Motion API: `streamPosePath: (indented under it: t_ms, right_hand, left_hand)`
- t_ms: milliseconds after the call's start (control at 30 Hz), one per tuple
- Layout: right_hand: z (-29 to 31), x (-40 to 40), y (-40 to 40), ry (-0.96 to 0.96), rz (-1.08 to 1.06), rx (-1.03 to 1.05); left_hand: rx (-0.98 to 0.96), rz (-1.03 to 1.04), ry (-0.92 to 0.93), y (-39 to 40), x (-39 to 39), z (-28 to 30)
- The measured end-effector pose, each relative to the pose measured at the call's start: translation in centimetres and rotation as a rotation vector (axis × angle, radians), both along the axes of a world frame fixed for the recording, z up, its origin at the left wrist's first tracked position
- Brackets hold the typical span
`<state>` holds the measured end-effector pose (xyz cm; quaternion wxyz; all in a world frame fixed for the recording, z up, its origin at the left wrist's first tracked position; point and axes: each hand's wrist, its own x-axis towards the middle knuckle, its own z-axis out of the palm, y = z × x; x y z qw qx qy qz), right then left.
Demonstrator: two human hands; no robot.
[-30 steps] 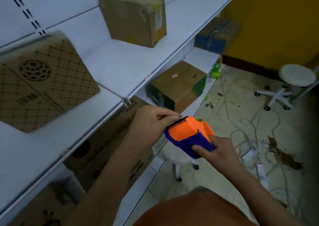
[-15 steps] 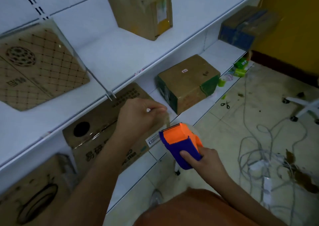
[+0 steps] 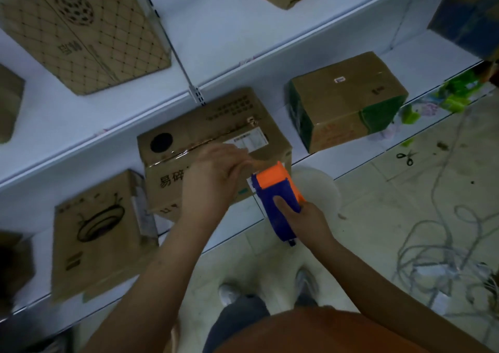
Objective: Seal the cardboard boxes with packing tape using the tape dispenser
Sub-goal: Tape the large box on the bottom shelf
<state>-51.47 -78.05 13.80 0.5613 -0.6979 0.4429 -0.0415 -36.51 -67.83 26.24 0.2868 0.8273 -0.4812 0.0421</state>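
My right hand [image 3: 305, 219] grips an orange and blue tape dispenser [image 3: 276, 193] just in front of a cardboard box [image 3: 205, 134] on the lower shelf. That box has a round hole and a white label on top. My left hand [image 3: 213, 174] is over the box's front edge with its fingertips pinched together at the dispenser's mouth, apparently on the clear tape end. A strip of shiny tape lies along the box's top seam.
Other cardboard boxes stand on the white shelves: a green-taped box [image 3: 348, 99] to the right, a printed box [image 3: 97, 231] to the left, a patterned box [image 3: 81, 28] above. A white stool [image 3: 316, 188] stands by the shelf. Scissors [image 3: 406, 157] and tangled cables [image 3: 445, 244] lie on the floor.
The view has tilted down toward the lower shelf. Both hands have lowered with the dispenser to the front of the box with the round hole.
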Motion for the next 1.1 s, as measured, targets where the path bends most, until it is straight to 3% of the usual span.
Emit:
streamPosePath:
  t_ms: [267,433,567,833,1100]
  right_hand:
    - [2.9,3.7,4.3,-0.017,0.002,0.073]
    - [5.0,5.6,8.7,0.006,0.032,0.134]
    - [6.0,6.9,12.2,0.048,0.082,0.206]
    - [7.5,8.6,19.2,-0.091,0.057,0.503]
    - [6.2,9.0,24.4,-0.045,0.082,0.511]
  left_hand:
    - [-0.066,0.130,-0.287,4.2,-2.3,-1.2]
    - [-0.088,0.230,-0.125,9.3,-2.8,-1.7]
    - [-0.055,0.162,-0.211,13.1,-2.5,-2.7]
    - [0.062,0.217,-0.312,21.8,-2.4,-4.5]
    - [0.187,0.212,-0.047,27.9,-4.2,-6.4]
